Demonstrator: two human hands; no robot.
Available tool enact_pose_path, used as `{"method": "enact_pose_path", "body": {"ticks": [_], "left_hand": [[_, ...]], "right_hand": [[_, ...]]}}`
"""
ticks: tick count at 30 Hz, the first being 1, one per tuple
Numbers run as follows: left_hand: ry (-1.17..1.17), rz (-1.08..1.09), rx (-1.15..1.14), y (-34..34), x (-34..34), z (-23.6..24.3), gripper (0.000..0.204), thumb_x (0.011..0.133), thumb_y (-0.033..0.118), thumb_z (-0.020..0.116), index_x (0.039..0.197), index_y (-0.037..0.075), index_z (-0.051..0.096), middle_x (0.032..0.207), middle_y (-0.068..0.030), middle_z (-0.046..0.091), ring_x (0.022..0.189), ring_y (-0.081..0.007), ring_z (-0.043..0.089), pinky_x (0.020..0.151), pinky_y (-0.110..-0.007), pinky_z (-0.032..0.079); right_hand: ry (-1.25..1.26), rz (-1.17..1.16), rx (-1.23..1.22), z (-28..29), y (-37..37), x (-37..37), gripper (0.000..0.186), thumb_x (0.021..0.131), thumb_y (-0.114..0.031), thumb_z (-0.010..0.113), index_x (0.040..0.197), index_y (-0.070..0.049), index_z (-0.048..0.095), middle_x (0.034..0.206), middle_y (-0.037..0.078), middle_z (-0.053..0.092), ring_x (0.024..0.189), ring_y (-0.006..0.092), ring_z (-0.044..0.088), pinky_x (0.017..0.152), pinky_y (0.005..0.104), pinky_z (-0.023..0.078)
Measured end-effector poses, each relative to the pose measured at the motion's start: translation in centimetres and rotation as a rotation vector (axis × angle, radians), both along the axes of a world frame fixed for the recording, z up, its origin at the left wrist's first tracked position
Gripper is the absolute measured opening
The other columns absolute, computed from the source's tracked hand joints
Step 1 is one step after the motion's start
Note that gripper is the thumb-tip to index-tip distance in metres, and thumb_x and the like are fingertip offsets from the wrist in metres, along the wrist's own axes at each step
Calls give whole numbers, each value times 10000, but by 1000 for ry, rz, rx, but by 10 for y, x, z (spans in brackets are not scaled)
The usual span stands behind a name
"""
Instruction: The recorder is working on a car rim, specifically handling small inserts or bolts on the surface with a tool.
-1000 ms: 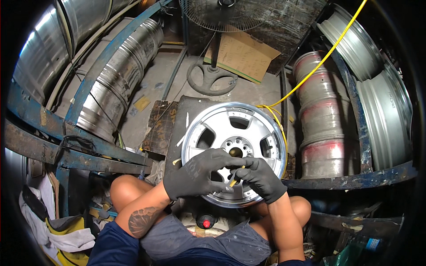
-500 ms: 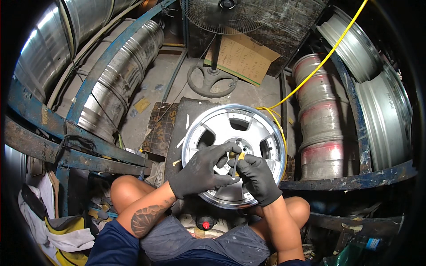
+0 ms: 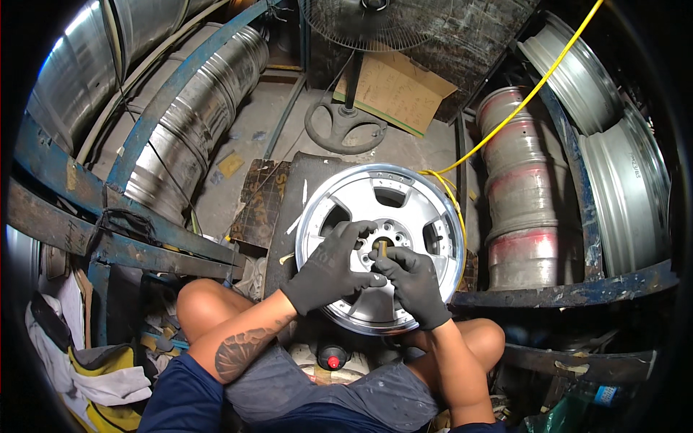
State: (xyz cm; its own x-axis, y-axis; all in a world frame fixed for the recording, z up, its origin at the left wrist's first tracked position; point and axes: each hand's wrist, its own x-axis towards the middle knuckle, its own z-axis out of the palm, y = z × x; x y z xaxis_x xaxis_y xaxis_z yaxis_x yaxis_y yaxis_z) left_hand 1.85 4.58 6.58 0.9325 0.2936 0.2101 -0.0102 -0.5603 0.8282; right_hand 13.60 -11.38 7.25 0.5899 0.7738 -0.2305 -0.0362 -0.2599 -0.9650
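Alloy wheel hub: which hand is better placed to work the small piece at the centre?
Probably the right hand: its fingertips pinch the small brownish piece over the alloy wheel hub. The left hand lies spread across a spoke, bracing.

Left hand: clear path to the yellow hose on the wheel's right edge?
Probably not directly. The left hand rests on the silver wheel left of the hub, and the right hand lies between it and the yellow hose.

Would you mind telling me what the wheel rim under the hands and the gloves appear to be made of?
The wheel rim looks like cast metal, probably aluminium alloy: silver, with a bright polished lip reflecting light and duller spokes. The gloves on the left hand and right hand look like dark grey knitted fabric, perhaps coated; matte, with no shine.
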Motion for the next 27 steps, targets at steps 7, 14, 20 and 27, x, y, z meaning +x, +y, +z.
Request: {"method": "enact_pose_path", "body": {"ticks": [7,14,20,27], "left_hand": [[-101,-92,134,13,-3,-9,353,882,246,795,1139,17,716,1152,-125,657,1059,-192,656,907,-350,539],[-63,74,-208,7,1,12,237,885,201,792,984,-9,746,923,-99,716,861,-155,689,807,-302,542],[-97,69,-162,13,-1,16,166,901,132,730,994,-4,743,917,-88,696,771,-137,656,704,-286,533],[-139,120,-155,20,0,19,203,910,191,742,994,6,740,863,-92,701,816,-143,674,722,-293,531]], "right_hand": [[-374,69,81,-5,-1,-2,216,988,-67,609,1168,-25,721,932,185,726,817,225,739,731,330,571],[-134,-23,111,-8,-1,-10,247,973,-47,639,1210,-18,703,1016,120,742,857,151,730,756,275,571],[-151,-100,183,0,8,-18,240,928,-61,720,1164,-32,747,980,81,758,852,116,708,767,262,558],[-361,-157,213,-9,15,-17,219,903,-60,745,1120,-32,762,983,98,766,859,151,709,796,290,546]]}}
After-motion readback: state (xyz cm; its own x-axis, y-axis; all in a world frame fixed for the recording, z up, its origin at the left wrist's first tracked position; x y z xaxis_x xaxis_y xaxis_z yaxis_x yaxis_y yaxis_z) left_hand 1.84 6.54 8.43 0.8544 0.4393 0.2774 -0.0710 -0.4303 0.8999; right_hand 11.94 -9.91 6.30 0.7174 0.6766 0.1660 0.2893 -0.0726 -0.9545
